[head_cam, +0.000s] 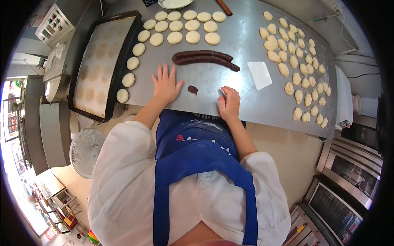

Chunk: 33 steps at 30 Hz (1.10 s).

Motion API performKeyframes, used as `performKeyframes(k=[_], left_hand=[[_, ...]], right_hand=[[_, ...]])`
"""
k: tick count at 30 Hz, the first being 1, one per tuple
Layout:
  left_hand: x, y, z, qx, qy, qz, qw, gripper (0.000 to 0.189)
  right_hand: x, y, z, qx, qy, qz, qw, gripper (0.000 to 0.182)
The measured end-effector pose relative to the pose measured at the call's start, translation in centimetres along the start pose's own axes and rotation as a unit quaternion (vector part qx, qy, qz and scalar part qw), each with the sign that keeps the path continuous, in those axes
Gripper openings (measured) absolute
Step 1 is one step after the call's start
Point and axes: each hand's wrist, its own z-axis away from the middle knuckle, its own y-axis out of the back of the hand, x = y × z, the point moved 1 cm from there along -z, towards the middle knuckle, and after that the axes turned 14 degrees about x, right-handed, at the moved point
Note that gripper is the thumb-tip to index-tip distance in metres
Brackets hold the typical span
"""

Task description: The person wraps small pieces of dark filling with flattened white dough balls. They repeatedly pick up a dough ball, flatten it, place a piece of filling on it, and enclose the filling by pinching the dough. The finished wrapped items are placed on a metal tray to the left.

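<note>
My left hand (165, 86) rests on the steel table (203, 106) with its fingers apart and nothing in it. My right hand (230, 103) is near the table's front edge, fingers curled; whether they hold anything is hidden. Between them lies a small dark brown piece of filling or paste (193, 89). Beyond the hands, two dark brown ropes of paste (204, 58) lie side by side. A white plastic dough scraper (260, 75) lies to the right of them. Flattened round dough pieces (174, 37) stand in rows at the back left, and lumpy dough pieces (293, 61) are scattered on the right.
A dark-rimmed baking tray (111, 89) with a stained liner stands along the left side. At the back are a brown wooden stick (223, 7) and a bowl of white stuff (175, 3). A fan (88, 152) stands below left; a white appliance (343, 98) is beyond the right end.
</note>
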Motion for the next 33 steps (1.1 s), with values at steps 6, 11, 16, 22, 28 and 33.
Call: performKeyframes(k=[6,11,16,22,28,33], left_hand=[[-1.5,-1.5,-1.2,-0.069,0.088,0.006,0.994,0.081],[-1.3,-1.1,-2.6,-0.009,-0.108,-0.058,0.992,0.076],[1.0,-0.4,-1.4,-0.008,-0.049,0.008,0.999,0.074],[-0.7,-2.2,-1.1,0.025,0.099,0.01,0.995,0.072],[-2.7,0.2,1.6,-0.035,0.086,0.106,0.99,0.059],[-4.4,3.9,2.9,-0.221,0.171,0.11,0.954,0.056]], right_hand=[[-0.3,-0.1,-0.2,0.029,-0.014,-0.021,0.999,0.027],[-0.3,0.0,-0.5,0.015,-0.026,-0.003,1.0,0.025],[-0.1,0.0,-0.2,0.02,-0.024,0.0,1.0,0.024],[0.0,-0.1,-0.3,0.019,-0.023,-0.003,1.0,0.023],[0.0,0.0,-0.5,0.012,-0.021,0.009,1.0,0.022],[-0.6,-0.2,-0.4,0.017,-0.014,0.036,0.999,0.018]])
